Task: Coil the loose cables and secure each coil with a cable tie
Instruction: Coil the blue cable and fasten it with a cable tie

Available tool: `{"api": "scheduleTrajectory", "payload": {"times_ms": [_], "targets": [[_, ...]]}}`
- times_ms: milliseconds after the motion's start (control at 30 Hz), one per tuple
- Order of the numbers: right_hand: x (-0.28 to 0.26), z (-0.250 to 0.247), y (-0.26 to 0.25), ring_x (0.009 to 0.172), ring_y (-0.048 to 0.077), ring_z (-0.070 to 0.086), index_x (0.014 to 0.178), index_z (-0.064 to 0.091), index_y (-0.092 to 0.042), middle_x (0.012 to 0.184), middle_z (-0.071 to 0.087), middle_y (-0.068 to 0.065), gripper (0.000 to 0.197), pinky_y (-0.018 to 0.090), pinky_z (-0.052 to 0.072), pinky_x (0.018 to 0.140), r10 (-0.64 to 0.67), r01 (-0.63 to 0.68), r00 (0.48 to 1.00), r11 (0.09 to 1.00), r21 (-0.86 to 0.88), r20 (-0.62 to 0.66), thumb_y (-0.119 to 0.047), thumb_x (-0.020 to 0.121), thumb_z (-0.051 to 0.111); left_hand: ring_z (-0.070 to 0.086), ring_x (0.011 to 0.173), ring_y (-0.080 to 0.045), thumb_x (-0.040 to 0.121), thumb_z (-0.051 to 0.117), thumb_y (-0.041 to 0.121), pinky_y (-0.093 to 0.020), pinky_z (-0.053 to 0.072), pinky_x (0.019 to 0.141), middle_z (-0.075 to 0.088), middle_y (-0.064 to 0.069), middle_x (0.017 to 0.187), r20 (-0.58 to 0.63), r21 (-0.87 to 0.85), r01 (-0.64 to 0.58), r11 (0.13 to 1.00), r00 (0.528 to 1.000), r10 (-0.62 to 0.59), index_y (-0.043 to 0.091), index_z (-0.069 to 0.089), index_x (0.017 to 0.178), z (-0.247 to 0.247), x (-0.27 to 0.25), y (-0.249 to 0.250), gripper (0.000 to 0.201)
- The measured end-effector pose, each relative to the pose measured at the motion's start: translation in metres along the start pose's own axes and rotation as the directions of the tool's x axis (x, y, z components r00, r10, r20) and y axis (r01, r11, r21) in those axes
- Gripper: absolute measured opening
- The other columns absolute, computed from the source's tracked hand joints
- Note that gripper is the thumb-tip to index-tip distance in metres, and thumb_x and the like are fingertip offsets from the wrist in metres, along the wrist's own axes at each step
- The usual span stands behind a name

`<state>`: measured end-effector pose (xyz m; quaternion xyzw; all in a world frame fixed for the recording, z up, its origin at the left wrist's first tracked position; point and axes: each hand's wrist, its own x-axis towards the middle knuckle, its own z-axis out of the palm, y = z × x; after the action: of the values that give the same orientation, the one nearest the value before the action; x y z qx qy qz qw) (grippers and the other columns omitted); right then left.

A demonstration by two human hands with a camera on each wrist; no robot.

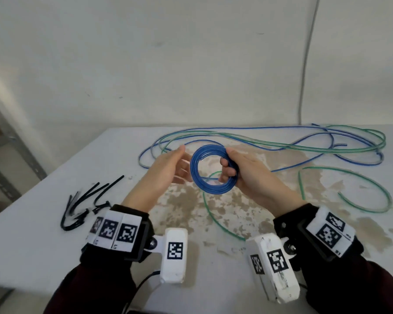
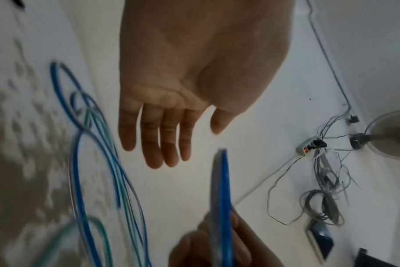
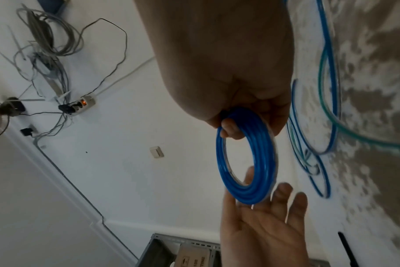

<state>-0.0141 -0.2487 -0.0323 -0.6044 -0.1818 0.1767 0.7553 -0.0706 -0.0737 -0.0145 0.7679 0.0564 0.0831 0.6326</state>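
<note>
Right hand (image 1: 252,175) curled around the right side of a tight round coil of glossy blue plastic cable (image 1: 210,169), thumb on the upper rim, fingers hooked through the opening, coil held upright above the stained white table top (image 1: 55,223). From the right wrist view, same coil (image 3: 251,159) pinched at its top edge between thumb and bent fingers, ring hanging free below. Left hand (image 1: 166,173) flat and relaxed just beside the coil's left side, fingers (image 2: 158,144) straight and slightly spread, palm turned toward the ring, gripping nothing; whether fingertips actually touch the coil, impossible to tell. From the left wrist view, coil (image 2: 222,198) seen edge-on, a small gap showing between it and the outstretched fingers. Behind and to the right of the hands, loose blue cables (image 1: 259,132) and loose green cables (image 1: 349,189) sprawled in wide loops across the table, uncoiled. Near the left wrist, a small pile of thin black plastic cable ties (image 1: 86,202) lying on the table, well apart from the coil. No tie visible on the held coil.
</note>
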Motion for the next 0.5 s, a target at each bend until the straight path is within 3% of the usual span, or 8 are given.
{"api": "scheduleTrajectory", "payload": {"times_ms": [100, 167, 267, 333, 433, 500], "targets": [[0.005, 0.025, 0.003, 0.046, 0.012, 0.038, 0.072, 0.049, -0.01, 0.048, 0.037, -0.006, 0.039, 0.029, 0.041, 0.065, 0.029, -0.033, 0.998, 0.997, 0.074, 0.047, -0.027, 0.104, 0.032, 0.058, 0.059, -0.016, 0.1, 0.044, 0.026, -0.026, 0.04, 0.06, 0.062, -0.003, 0.069, -0.082, 0.269, 0.041, 0.962, 0.996, -0.019, 0.013, 0.062, 0.082, -0.046, -0.011, -0.007, 0.029], [0.008, 0.041, 0.006, 0.046, 0.012, 0.037, 0.072, 0.048, -0.01, 0.052, 0.035, -0.003, 0.039, 0.029, 0.041, 0.063, 0.045, -0.053, 0.997, 0.991, 0.124, 0.066, -0.027, 0.104, 0.032, 0.057, 0.059, -0.017, 0.097, 0.049, 0.024, -0.024, 0.038, 0.055, 0.063, -0.004, 0.072, -0.131, 0.438, 0.098, 0.894, 0.99, -0.045, 0.014, 0.063, 0.08, -0.077, -0.018, -0.014, 0.024], [0.011, 0.06, 0.011, 0.043, 0.01, 0.037, 0.073, 0.048, -0.009, 0.061, 0.031, 0.003, 0.038, 0.029, 0.039, 0.062, 0.064, -0.078, 0.994, 0.982, 0.172, 0.084, -0.025, 0.104, 0.033, 0.057, 0.061, -0.017, 0.092, 0.059, 0.026, -0.025, 0.039, 0.051, 0.066, -0.005, 0.076, -0.214, 0.65, 0.223, 0.726, 0.971, -0.107, 0.014, 0.063, 0.081, -0.115, -0.028, -0.022, 0.017], [0.011, 0.067, 0.014, 0.043, 0.01, 0.036, 0.073, 0.047, -0.009, 0.058, 0.032, 0.001, 0.038, 0.029, 0.039, 0.061, 0.093, -0.108, 0.99, 0.982, 0.153, 0.103, -0.026, 0.104, 0.032, 0.057, 0.059, -0.017, 0.087, 0.066, 0.029, -0.023, 0.039, 0.051, 0.065, -0.005, 0.073, -0.242, 0.744, 0.312, 0.591, 0.95, -0.196, 0.012, 0.063, 0.082, -0.128, -0.035, -0.026, 0.019], [0.01, 0.07, 0.016, 0.044, 0.011, 0.035, 0.073, 0.047, -0.009, 0.053, 0.033, -0.002, 0.038, 0.028, 0.039, 0.062, 0.121, -0.135, 0.987, 0.98, 0.143, 0.104, -0.027, 0.104, 0.032, 0.055, 0.055, -0.014, 0.079, 0.075, 0.032, -0.021, 0.039, 0.049, 0.064, -0.003, 0.068, -0.249, 0.826, 0.387, 0.409, 0.902, -0.352, 0.005, 0.066, 0.085, -0.132, -0.041, -0.03, 0.029], [0.009, 0.068, 0.016, 0.044, 0.011, 0.035, 0.073, 0.047, -0.01, 0.056, 0.031, 0.0, 0.038, 0.029, 0.038, 0.063, 0.126, -0.139, 0.988, 0.977, 0.162, 0.09, -0.026, 0.104, 0.032, 0.053, 0.053, -0.013, 0.075, 0.078, 0.031, -0.02, 0.038, 0.047, 0.063, -0.002, 0.065, -0.258, 0.848, 0.401, 0.346, 0.884, -0.39, 0.002, 0.069, 0.085, -0.133, -0.041, -0.033, 0.033]]}}
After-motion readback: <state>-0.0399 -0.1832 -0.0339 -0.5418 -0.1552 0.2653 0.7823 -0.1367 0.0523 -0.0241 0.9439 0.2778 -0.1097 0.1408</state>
